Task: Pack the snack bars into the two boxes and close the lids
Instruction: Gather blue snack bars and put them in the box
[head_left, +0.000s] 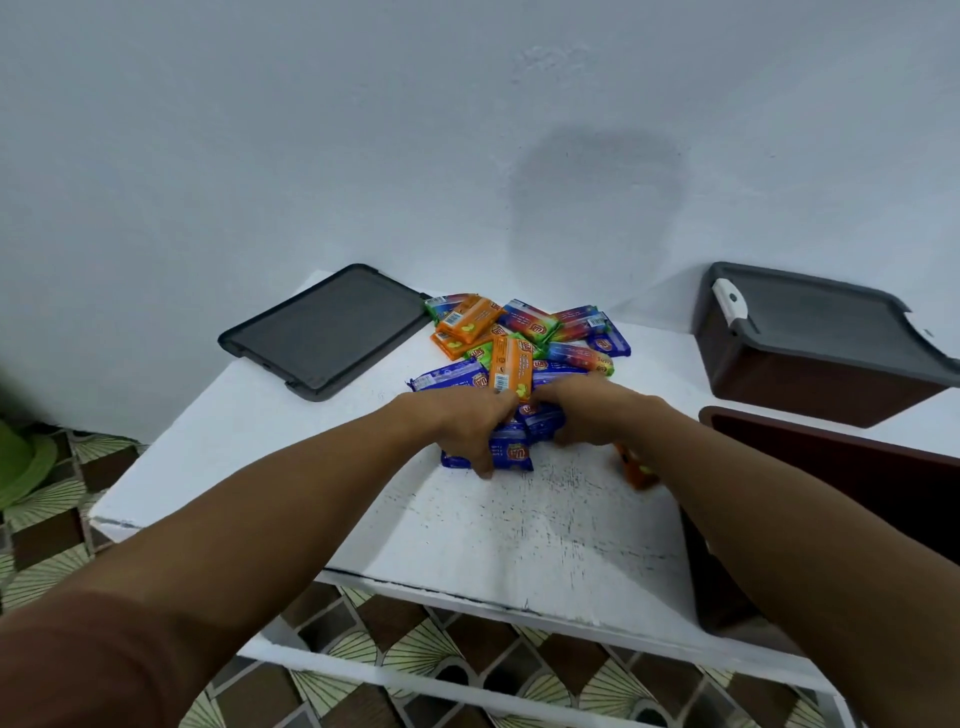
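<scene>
At the far left of the white scratched surface (519, 525) lies a flat dark grey plastic lid (327, 332). I judge it is set aside there so that its box is open for filling. In the middle sits the loose pile of foil-wrapped snack bars (524, 338), blue, orange and rainbow-coloured. My left hand (467, 421) is at the near edge of the pile, its fingers curled round a few blue bars. The right hand (582, 410) meets it from the other side and grips the same bunch, I think to lift several at once. One orange bar (636, 470) lies apart, just beside the right forearm. At the near right stands the open dark brown plastic box (831, 467), close for dropping. Far right is the second brown box (810, 384) with a grey lid with a white latch (821, 322) on top; whether it is clipped, I cannot tell.
</scene>
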